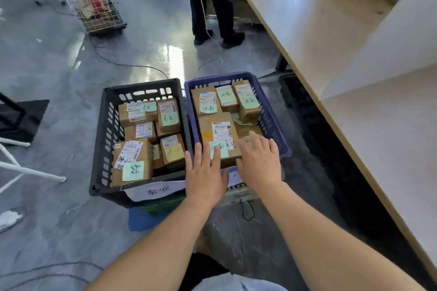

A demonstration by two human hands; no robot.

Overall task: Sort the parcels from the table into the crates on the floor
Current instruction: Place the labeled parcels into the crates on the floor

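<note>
Two crates stand side by side on the floor: a black crate (104,130) on the left and a blue crate (272,120) on the right, both full of brown cardboard parcels with green notes. A large parcel (217,132) lies at the near end of the blue crate. My left hand (204,172) reaches over its near edge with straight, spread fingers. My right hand (259,160) lies beside it with straight fingers on the parcel's right side. Neither hand grips anything.
A long pale table (331,38) runs along the right, with cardboard boxes at its far end. A person in dark trousers (210,0) stands beyond the crates. A wire cart (99,4) stands at the back left, and cables cross the glossy floor.
</note>
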